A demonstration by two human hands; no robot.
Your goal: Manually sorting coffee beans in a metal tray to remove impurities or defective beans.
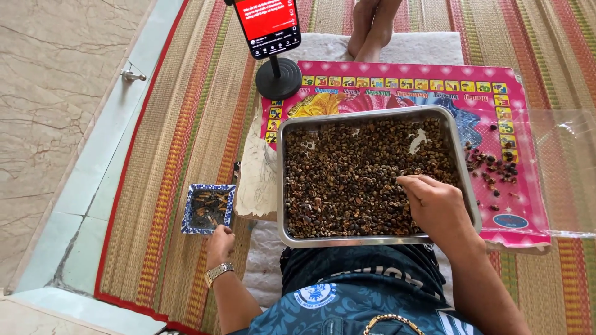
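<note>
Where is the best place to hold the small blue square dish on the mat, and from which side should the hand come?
Probably by the near rim of the small blue square dish, from the person's side, where the left hand already rests at its corner. The rim flares outward, offering an edge to pinch, and the middle is filled with dark bits.

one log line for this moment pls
right hand: in tray on beans | left hand: by small dish | pile: on pink board

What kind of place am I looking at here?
Likely a home floor: a striped woven mat beside stone tiles, with a metal tray of small brown seeds and a phone on a stand.
</note>
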